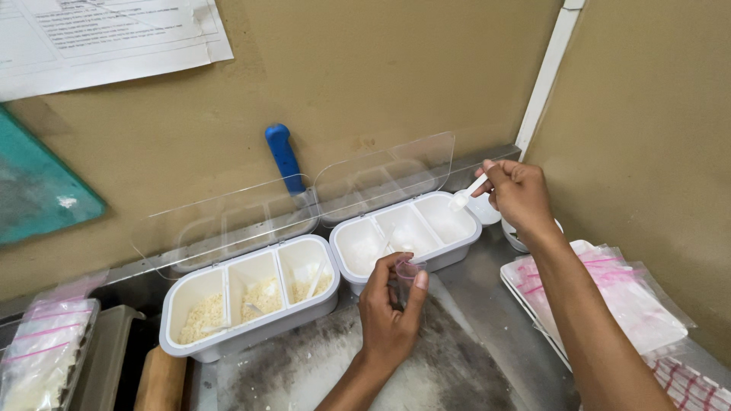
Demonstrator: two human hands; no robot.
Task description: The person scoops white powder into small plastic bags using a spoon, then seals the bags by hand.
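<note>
Two white three-part containers, lids up, frame centre. Head view: left hand (pixel 388 316) closed around a small clear bag (pixel 409 272), lower centre. Right hand (pixel 518 194) pinches a white spoon (pixel 466 194) over the right container (pixel 407 236), upper right. Step: portioning powder. Next calls for a level carry into the bag's mouth.
</note>
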